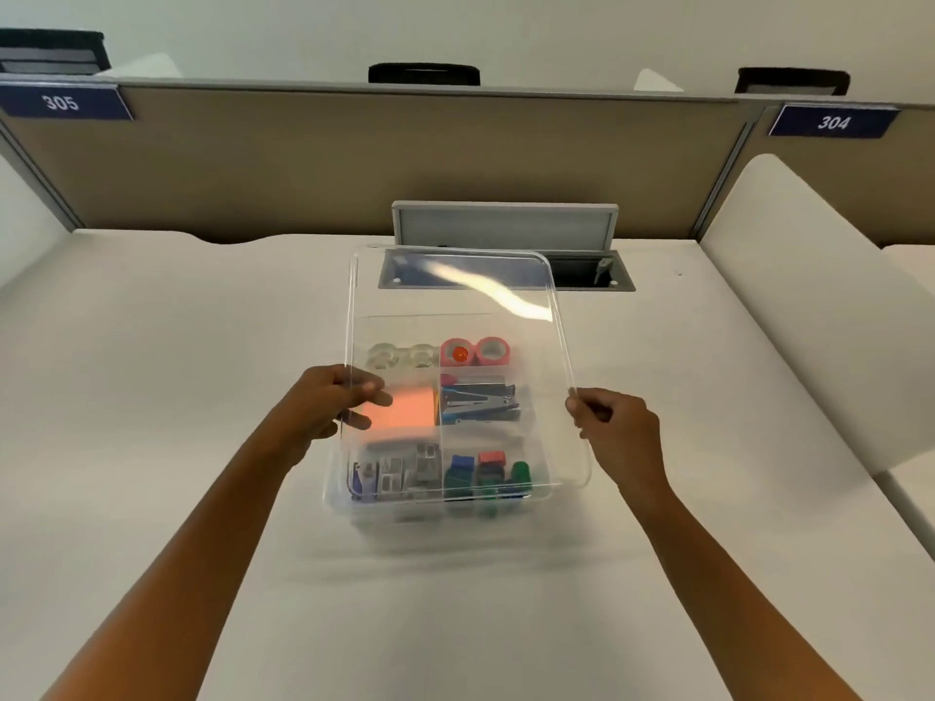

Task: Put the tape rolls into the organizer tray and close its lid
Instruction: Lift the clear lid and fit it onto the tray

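soft even overhead light, white glare streak on lid [455, 296], wide-angle edge bowing

Two bare forearms enter the view, one from about 7 o'clock and the other from about 5 o'clock. No sleeve covers either of them as far as the frame shows. The left hand [331, 404] and the right hand [620, 422] are ungloved, with no ring, watch or band visible.

White desk [202, 397] under organizer tray [536, 490]
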